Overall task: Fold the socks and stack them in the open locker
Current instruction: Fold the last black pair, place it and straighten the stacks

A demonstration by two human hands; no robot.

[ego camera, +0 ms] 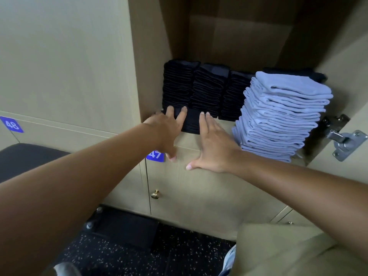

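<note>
Both grips lay released, fingers straight: the left hand (pixel 168 126) rested its fingertips on a short stack of black socks (pixel 190 121) at the front lip of the open locker (pixel 229 46), and the right hand (pixel 212 144) lay flat along that stack's right side, thumb spread over the cabinet front below. Neither grip clenched or pinched anything.

Judging by this, the folding of that pair was done and the step in hand was the placing: squaring the low front stack against the taller ones. Behind it stood three columns of folded black socks (pixel 207 88), packed side by side toward the locker's back. To the right, a tall pile of pale blue socks (pixel 278 118) leaned outward, its lower layers overhanging the shelf edge.

The next move would likely call for drawing both hands straight back without dragging the top pair, then fetching another sock; none waiting could be seen.

The blue pile stood just beside the right wrist and looked the main hazard, since a careless brush could topple it. A metal door hinge (pixel 342 139) jutted at the right, near that pile. Below, the closed door bore a blue tag (pixel 156 155) partly hidden by the left hand, and a brass knob (pixel 155 194); another tag, 48 (pixel 12 124), showed far left.
</note>
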